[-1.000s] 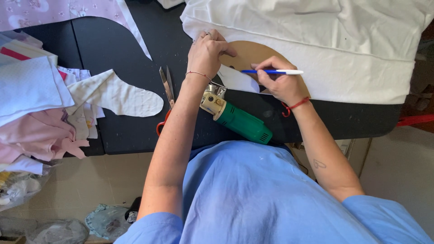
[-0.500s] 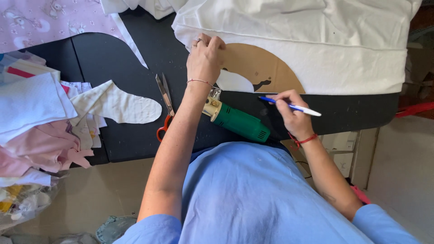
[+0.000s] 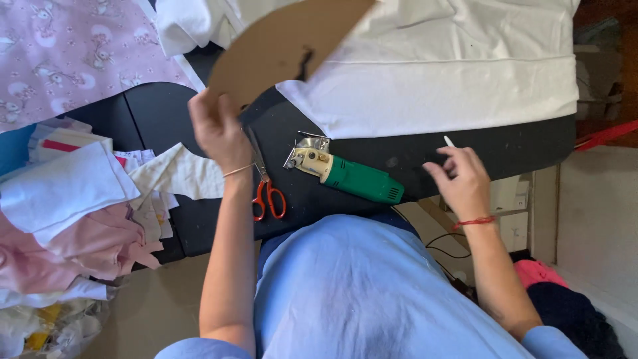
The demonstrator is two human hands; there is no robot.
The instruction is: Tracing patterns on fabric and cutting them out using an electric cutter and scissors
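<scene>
Hanging past the near table edge, the right hand [image 3: 462, 178] pinches a white pen [image 3: 448, 141] in loosely curled fingers. Bare black table [image 3: 531, 143] lies between the hand and the white fabric's [image 3: 452, 73] hem. The green electric cutter [image 3: 349, 174] and orange-handled scissors [image 3: 266, 186] lie mid-table. Farther off, the left hand [image 3: 216, 126] grips the brown cardboard pattern [image 3: 282, 50], lifted clear and tilted over the fabric's left edge.

Light blue short-sleeved cotton top [image 3: 359, 292] fills the lower view. Thin bracelet circling the left hand [image 3: 216, 126]'s wrist; the right hand [image 3: 462, 179] shows a red string bracelet [image 3: 473, 223], bare forearms both sides.
</scene>
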